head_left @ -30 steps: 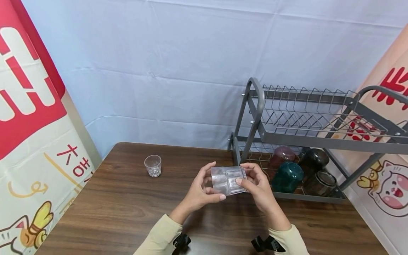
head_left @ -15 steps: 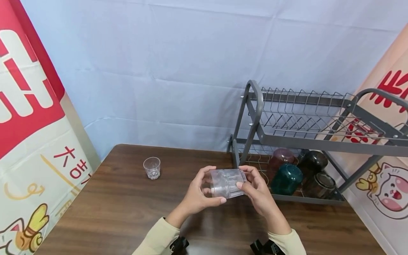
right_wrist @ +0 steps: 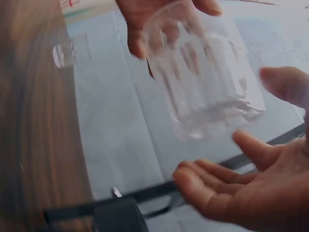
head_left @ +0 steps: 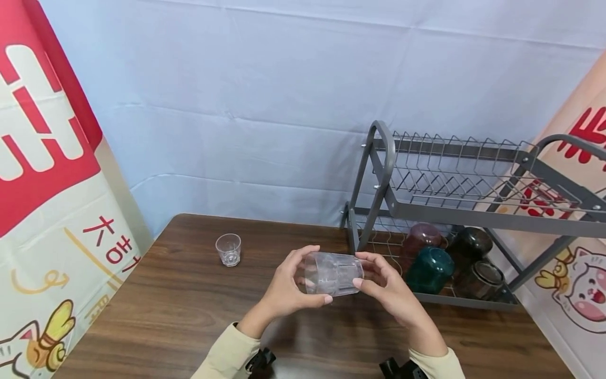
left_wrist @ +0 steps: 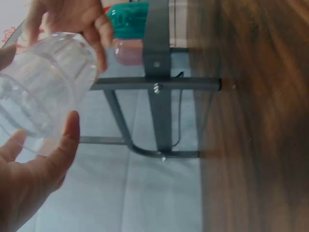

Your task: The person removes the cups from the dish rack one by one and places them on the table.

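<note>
A clear glass tumbler [head_left: 333, 275] with faceted sides lies sideways in the air above the table, its base toward the right. My left hand [head_left: 289, 289] grips it near the rim, thumb on the near side and fingers behind. The right hand [head_left: 392, 288] is at the base end; in the right wrist view its fingers [right_wrist: 207, 188] are spread and relaxed, with a gap between them and the glass. Through the clear tumbler [left_wrist: 43, 92], left fingertips show in the left wrist view. A smaller clear glass [head_left: 229, 250] stands upright on the table to the left.
A grey two-tier dish rack [head_left: 483, 215] stands at the right. Its lower tier bears a teal glass [head_left: 430, 269], a purple glass [head_left: 421, 239] and dark glasses [head_left: 483, 279], upside down. A pale cloth [head_left: 265, 105] hangs behind the wooden table [head_left: 161, 310].
The tumbler has shifted slightly left with my left hand. The right hand's fingers have loosened from its base. The small glass and the rack have stayed put.
</note>
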### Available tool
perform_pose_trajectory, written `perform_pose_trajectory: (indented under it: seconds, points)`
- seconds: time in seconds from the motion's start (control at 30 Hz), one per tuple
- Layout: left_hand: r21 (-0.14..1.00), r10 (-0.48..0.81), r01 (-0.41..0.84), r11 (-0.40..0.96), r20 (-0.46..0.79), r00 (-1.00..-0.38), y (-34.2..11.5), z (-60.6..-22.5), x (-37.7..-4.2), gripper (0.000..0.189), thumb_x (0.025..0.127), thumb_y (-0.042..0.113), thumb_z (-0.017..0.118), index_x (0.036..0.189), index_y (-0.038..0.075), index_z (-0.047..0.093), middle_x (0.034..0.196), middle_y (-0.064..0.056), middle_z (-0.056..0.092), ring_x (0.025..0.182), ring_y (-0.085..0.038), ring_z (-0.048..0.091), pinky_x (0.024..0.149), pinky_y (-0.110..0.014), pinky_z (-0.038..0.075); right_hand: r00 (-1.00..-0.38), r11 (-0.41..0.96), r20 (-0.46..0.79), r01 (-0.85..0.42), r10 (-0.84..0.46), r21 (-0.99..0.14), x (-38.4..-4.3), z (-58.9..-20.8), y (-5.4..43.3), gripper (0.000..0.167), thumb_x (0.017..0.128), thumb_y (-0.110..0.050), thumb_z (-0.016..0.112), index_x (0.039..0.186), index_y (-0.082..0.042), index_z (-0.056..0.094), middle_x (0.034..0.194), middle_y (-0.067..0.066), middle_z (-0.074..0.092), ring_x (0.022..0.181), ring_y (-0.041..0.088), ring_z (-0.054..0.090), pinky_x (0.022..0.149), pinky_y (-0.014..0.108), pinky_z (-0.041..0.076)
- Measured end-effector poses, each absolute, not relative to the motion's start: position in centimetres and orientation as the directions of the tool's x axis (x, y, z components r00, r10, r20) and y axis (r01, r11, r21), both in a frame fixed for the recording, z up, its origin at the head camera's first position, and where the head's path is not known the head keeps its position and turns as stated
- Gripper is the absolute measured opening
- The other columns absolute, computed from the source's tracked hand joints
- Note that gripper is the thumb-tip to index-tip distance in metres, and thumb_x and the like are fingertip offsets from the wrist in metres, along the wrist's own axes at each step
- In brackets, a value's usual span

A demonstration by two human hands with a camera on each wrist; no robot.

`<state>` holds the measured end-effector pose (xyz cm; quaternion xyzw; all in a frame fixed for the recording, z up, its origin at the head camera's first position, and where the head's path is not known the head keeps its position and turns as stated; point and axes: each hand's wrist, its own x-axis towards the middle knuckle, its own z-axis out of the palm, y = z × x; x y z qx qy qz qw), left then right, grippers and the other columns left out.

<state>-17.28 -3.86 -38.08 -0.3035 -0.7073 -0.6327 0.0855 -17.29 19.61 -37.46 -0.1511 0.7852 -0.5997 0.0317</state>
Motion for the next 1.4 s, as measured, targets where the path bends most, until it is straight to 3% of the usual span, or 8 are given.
perform_pose_trajectory:
  seconds: [0.2,0.37,0.43,0.67,0.9,1.17,1.4]
  points:
    - [0.844,0.327,0.529,0.090,0.476,-0.816,-4.7,-38.1,-18.0,0.084,0.059,0.006,0.087,0.133,0.014,0.048,0.112,-0.011,0.051,0.095,-0.031,0.057,0.066,-0.040,0.053,-0.929,0.451,0.084,-0.252,-0.360,-0.856,-17.4,-36.9,20.7,0.058,0.086,-0.022,0.068,0.135,-0.007,0.041,0.130,0.022,0.043,0.117,0.041,0.043,0.088,0.049,0.043]
    - [0.817,0.330,0.544,0.191,0.469,-0.820,-5.6,-39.8,-19.8,0.087,0.057,0.022,0.089,0.132,0.030,0.048,0.112,-0.005,0.053,0.092,-0.020,0.057,0.064,-0.032,0.052,-0.910,0.533,0.054,-0.288,-0.411,-0.795,-17.6,-36.4,21.2,0.061,0.085,-0.028,0.069,0.135,-0.006,0.042,0.131,0.020,0.044,0.118,0.042,0.042,0.089,0.051,0.041]
    - [0.800,0.329,0.552,0.234,0.470,-0.819,-5.9,-39.9,-20.1,0.087,0.056,0.025,0.090,0.132,0.031,0.048,0.112,-0.004,0.053,0.091,-0.019,0.056,0.063,-0.032,0.052,-0.899,0.555,0.056,-0.316,-0.434,-0.769,-17.7,-36.1,21.3,0.058,0.085,-0.030,0.069,0.132,-0.007,0.045,0.131,0.018,0.045,0.116,0.041,0.044,0.088,0.052,0.042]
    - [0.768,0.320,0.546,0.334,0.453,-0.832,-6.9,-40.0,-20.5,0.087,0.055,0.031,0.089,0.132,0.034,0.048,0.113,0.000,0.054,0.093,-0.018,0.056,0.067,-0.032,0.049,-0.869,0.653,0.039,-0.400,-0.493,-0.643,-18.1,-35.3,21.6,0.050,0.085,-0.035,0.068,0.125,-0.008,0.054,0.124,0.015,0.053,0.105,0.036,0.053,0.083,0.052,0.044]
    - [0.761,0.300,0.519,0.390,0.428,-0.853,-8.1,-40.2,-21.3,0.088,0.054,0.033,0.089,0.132,0.030,0.049,0.112,-0.003,0.055,0.093,-0.019,0.057,0.075,-0.037,0.047,-0.865,0.760,-0.003,-0.440,-0.503,-0.479,-18.3,-34.1,21.7,0.052,0.083,-0.039,0.068,0.123,-0.008,0.056,0.121,0.014,0.054,0.107,0.032,0.052,0.085,0.051,0.042]
    - [0.741,0.264,0.464,0.486,0.381,-0.886,-9.5,-40.6,-22.4,0.087,0.051,0.036,0.089,0.130,0.030,0.052,0.112,-0.003,0.056,0.093,-0.019,0.056,0.081,-0.042,0.041,-0.872,0.797,0.008,-0.451,-0.489,-0.402,-18.6,-33.2,22.5,0.052,0.083,-0.038,0.069,0.124,-0.008,0.056,0.118,0.014,0.054,0.100,0.030,0.054,0.080,0.049,0.044]
    - [0.711,0.254,0.446,0.544,0.367,-0.895,-10.2,-40.9,-23.1,0.089,0.049,0.034,0.089,0.130,0.027,0.053,0.111,-0.004,0.056,0.093,-0.019,0.057,0.080,-0.039,0.044,-0.891,0.835,0.022,-0.434,-0.454,-0.339,-18.7,-32.9,23.0,0.055,0.081,-0.037,0.070,0.123,-0.005,0.056,0.113,0.015,0.055,0.099,0.030,0.054,0.079,0.049,0.044]
